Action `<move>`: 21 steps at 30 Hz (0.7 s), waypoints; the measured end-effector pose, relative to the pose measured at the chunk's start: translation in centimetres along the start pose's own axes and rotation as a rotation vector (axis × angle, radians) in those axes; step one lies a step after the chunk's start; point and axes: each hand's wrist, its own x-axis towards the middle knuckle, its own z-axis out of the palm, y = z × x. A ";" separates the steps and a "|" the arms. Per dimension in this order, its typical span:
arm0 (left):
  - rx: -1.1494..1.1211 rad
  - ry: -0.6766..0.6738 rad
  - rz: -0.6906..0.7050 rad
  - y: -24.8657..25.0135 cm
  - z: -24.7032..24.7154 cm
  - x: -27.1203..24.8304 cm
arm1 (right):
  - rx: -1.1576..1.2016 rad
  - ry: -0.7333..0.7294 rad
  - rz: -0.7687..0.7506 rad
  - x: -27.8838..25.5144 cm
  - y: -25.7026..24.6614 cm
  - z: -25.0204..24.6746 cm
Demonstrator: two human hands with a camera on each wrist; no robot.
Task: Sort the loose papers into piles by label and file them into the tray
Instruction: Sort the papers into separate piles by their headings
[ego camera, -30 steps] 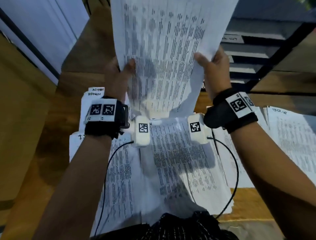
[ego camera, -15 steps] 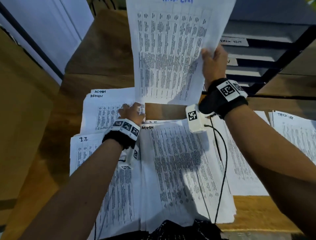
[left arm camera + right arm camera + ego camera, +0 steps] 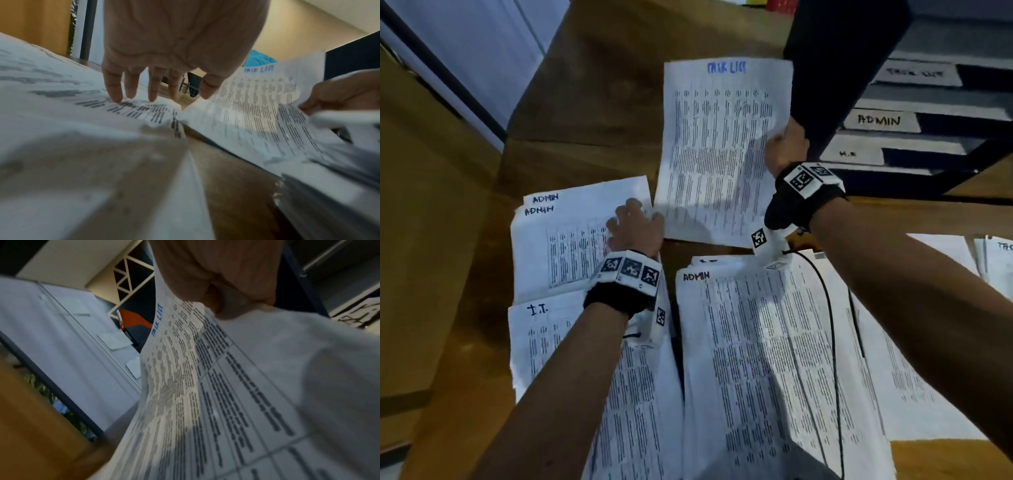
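My right hand (image 3: 786,147) pinches the right edge of a printed sheet headed TASK LIST (image 3: 722,150) (image 3: 205,386) (image 3: 257,105), held up over the desk beside the black tiered tray (image 3: 914,137). My left hand (image 3: 635,226) (image 3: 160,84) lies with straight, spread fingers on the ADMIN pile (image 3: 565,246) at the left. An I.T. pile (image 3: 541,342) lies nearer me, under my left forearm. A larger stack topped by an ADMIN sheet (image 3: 756,359) sits in the middle.
The tray's shelves carry white labels, one reading ADMIN (image 3: 878,120). More sheets (image 3: 996,260) lie at the right desk edge. A black cable (image 3: 828,325) hangs from my right wrist over the middle stack. Bare wooden desk (image 3: 592,137) lies beyond the piles.
My left hand let go of the TASK LIST sheet and came down onto the ADMIN pile. My right hand alone now holds the sheet, lower and farther right, near the tray.
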 end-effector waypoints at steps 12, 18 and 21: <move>0.319 -0.265 0.292 0.2 2.0 -0.4 | -0.695 -0.231 -0.119 -1.8 3.2 3.5; 0.329 -0.301 0.273 0.7 1.5 -0.3 | -0.869 -0.409 -0.133 -2.8 4.1 2.7; 0.212 -0.291 0.297 1.0 0.9 -0.4 | -0.780 -0.404 -0.162 -3.9 3.5 1.2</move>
